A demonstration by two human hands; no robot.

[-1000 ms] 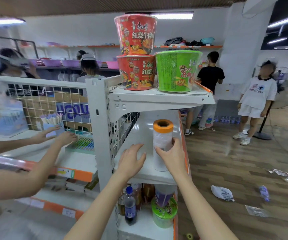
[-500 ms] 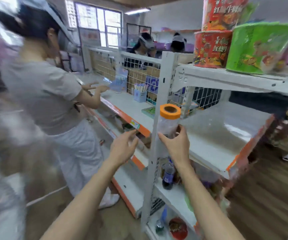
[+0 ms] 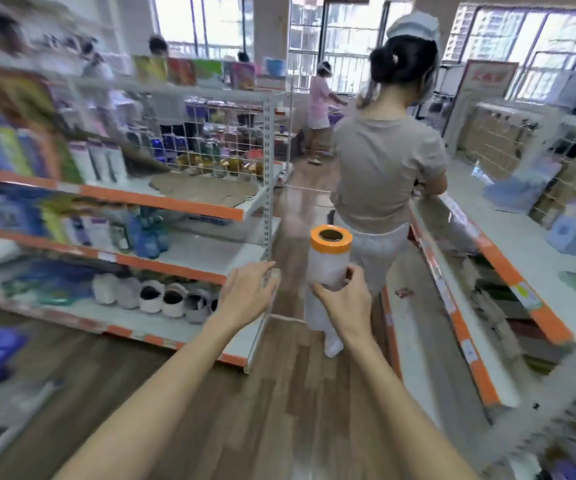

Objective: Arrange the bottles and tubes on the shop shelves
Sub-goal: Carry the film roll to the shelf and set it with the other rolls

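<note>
1. Right hand point(image 3: 343, 299) is carrying the roll point(image 3: 329, 259) upright in mid-aisle, fingers wrapped round its lower half, not resting on any shelf.
2. Left hand point(image 3: 250, 292) is hovering just beside it, fingers loosely spread, holding nothing.
3. Looks light and stiff to me, hollow core, slick film wrap, so I'd be gripping the middle, not the orange end point(image 3: 331, 239).

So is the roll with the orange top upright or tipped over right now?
Upright. The roll stands vertical in the right hand, orange rim and open core facing up, fingers curled round its lower part. The left hand is beside it, apart.
</note>
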